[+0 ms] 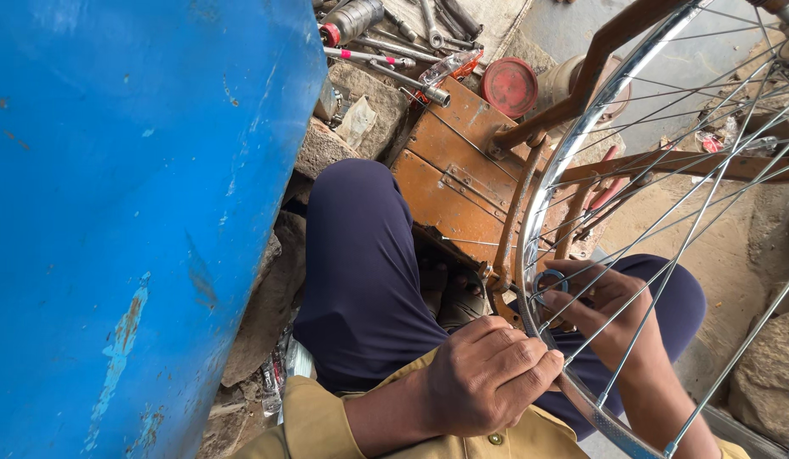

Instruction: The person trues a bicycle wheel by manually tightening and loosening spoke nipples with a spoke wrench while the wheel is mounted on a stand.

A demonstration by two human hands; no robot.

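Observation:
A spoked bicycle wheel with a shiny metal rim (573,144) stands in a rusty brown stand (530,127) in front of me. My left hand (488,374) is closed around the near part of the rim, fingers curled over its edge. My right hand (594,310) reaches through the spokes and holds a small round spoke wrench (549,283) against the rim's inner side. Both hands sit close together at the lower left of the wheel, above my dark blue trousers (360,272).
A big blue painted metal surface (131,212) fills the left. A rusty orange metal box (450,166) lies ahead, with wrenches and sockets (394,38) and a red round lid (509,87) beyond it. Stones and dirt floor surround the spot.

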